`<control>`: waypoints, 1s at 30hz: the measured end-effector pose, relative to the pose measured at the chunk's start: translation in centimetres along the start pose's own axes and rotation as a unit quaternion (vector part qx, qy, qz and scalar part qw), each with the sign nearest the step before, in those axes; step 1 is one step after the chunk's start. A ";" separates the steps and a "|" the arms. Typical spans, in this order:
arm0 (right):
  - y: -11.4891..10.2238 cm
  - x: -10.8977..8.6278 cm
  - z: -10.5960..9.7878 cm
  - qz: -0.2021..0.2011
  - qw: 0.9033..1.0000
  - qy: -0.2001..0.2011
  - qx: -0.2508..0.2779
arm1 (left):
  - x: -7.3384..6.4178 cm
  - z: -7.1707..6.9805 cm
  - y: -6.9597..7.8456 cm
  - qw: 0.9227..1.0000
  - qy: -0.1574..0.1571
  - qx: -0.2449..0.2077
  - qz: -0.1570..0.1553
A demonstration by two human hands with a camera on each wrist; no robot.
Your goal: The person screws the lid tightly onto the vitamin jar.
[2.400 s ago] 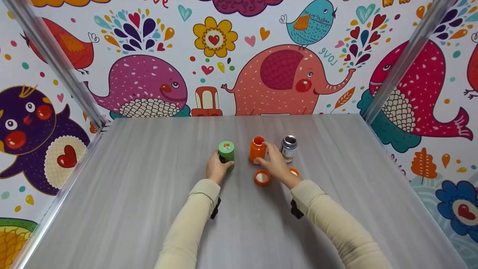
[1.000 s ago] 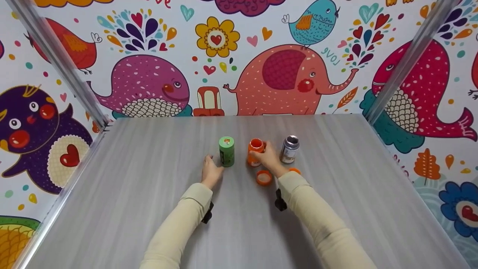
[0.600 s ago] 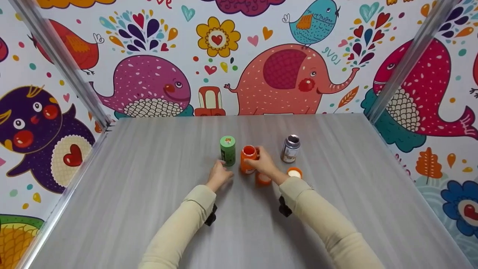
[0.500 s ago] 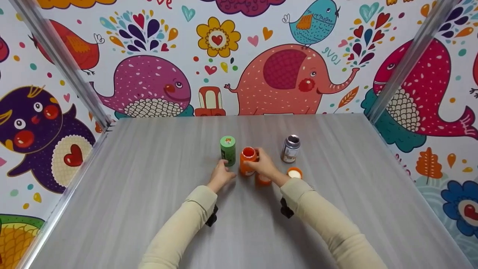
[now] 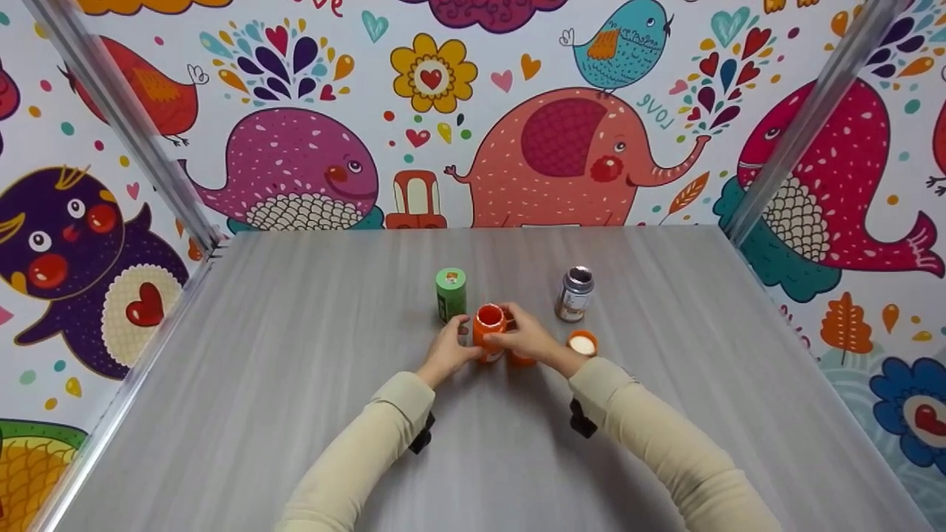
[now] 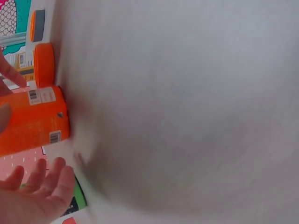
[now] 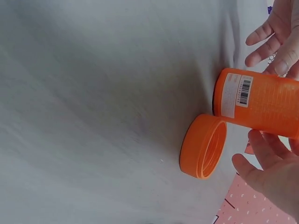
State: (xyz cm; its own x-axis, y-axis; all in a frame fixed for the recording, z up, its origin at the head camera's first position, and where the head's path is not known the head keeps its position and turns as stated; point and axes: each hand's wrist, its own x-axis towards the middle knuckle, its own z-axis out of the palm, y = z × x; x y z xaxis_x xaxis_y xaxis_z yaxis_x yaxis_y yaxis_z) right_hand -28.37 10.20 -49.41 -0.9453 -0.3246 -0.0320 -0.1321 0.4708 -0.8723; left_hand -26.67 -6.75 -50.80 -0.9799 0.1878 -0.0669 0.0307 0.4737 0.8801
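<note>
An open orange bottle [image 5: 483, 338] stands upright near the table's middle, its mouth uncovered. My right hand [image 5: 533, 341] grips it from the right, thumb across its front and fingers behind. On the other side my left hand [image 5: 447, 353] reaches in with fingers spread; the left wrist view shows a gap between those fingers and the bottle [image 6: 35, 119]. Just behind the left hand is a green canister [image 5: 451, 294] with its lid on. An orange cap [image 7: 204, 147] lies against the bottle's base, partly hidden by the right hand in the head view.
At the right stands an open silver-grey jar [image 5: 573, 295] with a printed label. In front of it lies a second orange cap [image 5: 582, 344], pale inside. The grey table [image 5: 295, 332] is bounded by cartoon-printed walls [image 5: 325, 59] and metal posts.
My right hand has brought the orange bottle left and nearer, beside the cap. My left hand let go of the green canister, drew back, then moved right towards the bottle.
</note>
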 end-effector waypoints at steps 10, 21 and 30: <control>-0.1 -0.2 0.3 -0.015 1.000 -0.003 -0.016 | -0.3 1.3 -0.4 0.999 0.014 -0.007 0.030; 0.0 -0.3 0.6 -0.023 1.000 0.003 0.002 | 0.1 2.3 -1.4 0.996 0.046 0.020 0.068; 0.2 -0.3 -0.1 -0.048 0.998 -0.027 0.001 | 0.4 2.4 -1.6 0.996 0.048 0.032 0.064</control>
State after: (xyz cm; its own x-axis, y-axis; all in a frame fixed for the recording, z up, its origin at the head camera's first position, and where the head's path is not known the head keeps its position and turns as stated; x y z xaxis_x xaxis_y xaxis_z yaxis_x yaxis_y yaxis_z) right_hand -28.15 10.48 -49.54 -0.9107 -0.4123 0.0257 -0.2211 0.4341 -0.8733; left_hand -26.61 -5.33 -53.34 -0.9812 0.1696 0.0923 0.1670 0.5052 0.8467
